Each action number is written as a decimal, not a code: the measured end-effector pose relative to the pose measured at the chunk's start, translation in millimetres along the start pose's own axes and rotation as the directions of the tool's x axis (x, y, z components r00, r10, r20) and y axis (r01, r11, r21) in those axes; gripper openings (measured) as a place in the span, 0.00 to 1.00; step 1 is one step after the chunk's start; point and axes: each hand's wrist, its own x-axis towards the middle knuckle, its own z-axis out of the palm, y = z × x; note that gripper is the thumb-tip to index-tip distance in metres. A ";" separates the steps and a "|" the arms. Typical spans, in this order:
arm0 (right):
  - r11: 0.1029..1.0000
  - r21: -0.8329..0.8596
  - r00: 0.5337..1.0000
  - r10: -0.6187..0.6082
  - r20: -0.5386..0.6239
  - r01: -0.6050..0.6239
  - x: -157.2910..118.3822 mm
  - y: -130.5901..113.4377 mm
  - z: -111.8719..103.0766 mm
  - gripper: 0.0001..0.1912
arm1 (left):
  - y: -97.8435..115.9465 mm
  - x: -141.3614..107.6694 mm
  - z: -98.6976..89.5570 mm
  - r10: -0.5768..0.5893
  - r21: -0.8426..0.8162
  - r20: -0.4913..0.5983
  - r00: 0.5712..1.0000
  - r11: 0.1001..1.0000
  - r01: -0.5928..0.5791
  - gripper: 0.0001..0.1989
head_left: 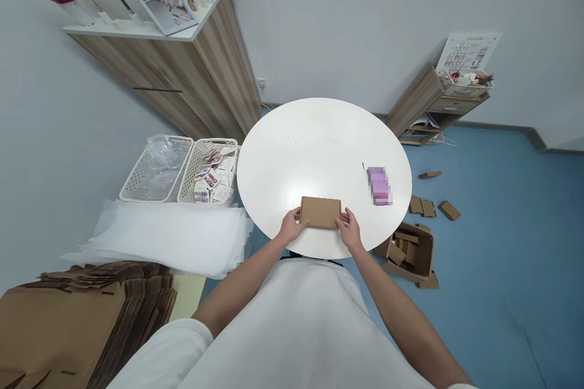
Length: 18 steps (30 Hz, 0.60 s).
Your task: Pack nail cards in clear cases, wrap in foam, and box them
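Observation:
A closed brown cardboard box (320, 213) lies at the near edge of the round white table (314, 140). My left hand (292, 225) grips its left end, thumb along the near left corner. At the opposite end my right hand (349, 228) holds the box, with the thumb by the near right corner and some fingers raised. The undersides of the fingers are partly hidden by the box. To the right on the tabletop lies a purple, pixelated item (379, 186).
Right of the table, an open carton (426, 255) holds small cardboard boxes; several more lie on the blue floor. At left stand a plastic basket of printed cards (214, 176), a basket of clear bags (157, 173), white sheets (168, 234) and stacked flat cardboard (59, 328).

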 end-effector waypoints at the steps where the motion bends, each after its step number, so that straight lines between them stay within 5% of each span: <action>1: 0.999 -0.038 1.000 0.009 0.001 -0.009 -0.7 2.1 1.9 0.30 | -0.8 -0.6 1.1 -0.001 0.033 -0.006 1.000 0.999 0.002 0.24; 12: 0.907 -0.393 0.985 0.171 0.013 -0.152 -17.2 1.3 8.4 0.30 | -10.7 1.8 -2.6 0.066 0.266 0.075 0.995 0.960 -0.084 0.22; 18: 0.924 -0.344 0.983 0.184 0.023 -0.165 -18.3 -2.8 4.4 0.32 | -9.7 1.0 0.0 0.028 0.238 0.056 0.998 0.971 -0.041 0.24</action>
